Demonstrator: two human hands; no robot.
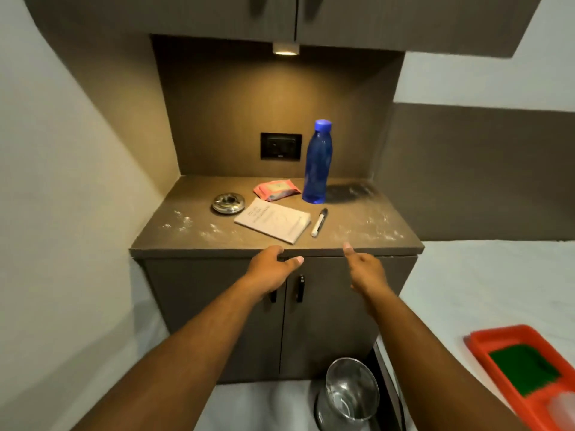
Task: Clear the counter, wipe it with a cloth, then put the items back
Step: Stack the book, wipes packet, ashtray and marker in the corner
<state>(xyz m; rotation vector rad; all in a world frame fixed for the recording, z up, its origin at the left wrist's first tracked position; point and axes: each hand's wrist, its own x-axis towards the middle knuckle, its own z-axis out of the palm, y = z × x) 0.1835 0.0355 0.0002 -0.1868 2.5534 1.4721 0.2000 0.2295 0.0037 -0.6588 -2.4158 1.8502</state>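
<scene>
1 view only, from a wide-angle camera worn on the person's head. It looks forward and down, from above and in front of the counter (277, 244), which fills the middle of the frame. The back wall of the niche lies far, the cabinet doors (280, 318) below the counter near. Both forearms enter from the near edge, the left hand (270, 269) and right hand (362, 269) reaching just short of the counter's front edge. Straight lines bow toward the frame's borders. An orange tray (485, 346) is cut off at the near right corner. No 2nd view exists to share any part of the scene.
</scene>
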